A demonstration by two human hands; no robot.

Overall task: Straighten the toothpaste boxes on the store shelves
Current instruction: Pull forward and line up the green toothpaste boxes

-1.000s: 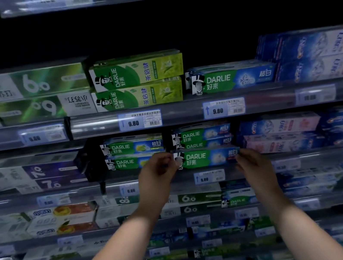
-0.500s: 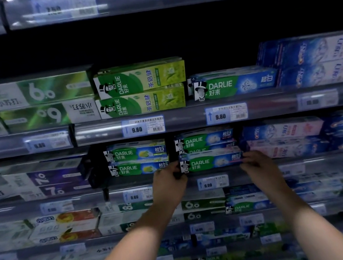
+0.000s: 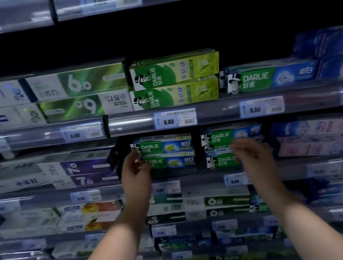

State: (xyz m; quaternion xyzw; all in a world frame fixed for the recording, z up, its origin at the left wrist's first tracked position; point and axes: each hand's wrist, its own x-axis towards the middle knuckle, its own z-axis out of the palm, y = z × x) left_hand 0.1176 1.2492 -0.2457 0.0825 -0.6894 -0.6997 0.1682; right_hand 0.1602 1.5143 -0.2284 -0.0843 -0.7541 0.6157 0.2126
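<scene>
Left hand (image 3: 136, 174) is up at the left end of the lemon Darlie pair (image 3: 170, 152), fingers curled at the end flaps and thumb lying over the front of the lower lemon box (image 3: 172, 163). It's too blurred to call that a firm hold, so I cannot tell. Right hand (image 3: 253, 157) is loose, fingers spread and smeared by motion, holding nothing. It hovers in front of the right half of the neighbouring three-high Darlie stack (image 3: 231, 135) and hides the far end of the bottom box (image 3: 222, 162). That bottom box sits flat on the shelf (image 3: 199, 178) under its two mates, face out, with a dark gap between this stack and the lemon pair. Big change from half a second ago: back then both hands were clamped on the two ends of that bottom box. Now the left hand has slid across to the lemon pair and the right has let go. Below the hands, price tags (image 3: 166, 188) line the shelf's front rail.
</scene>
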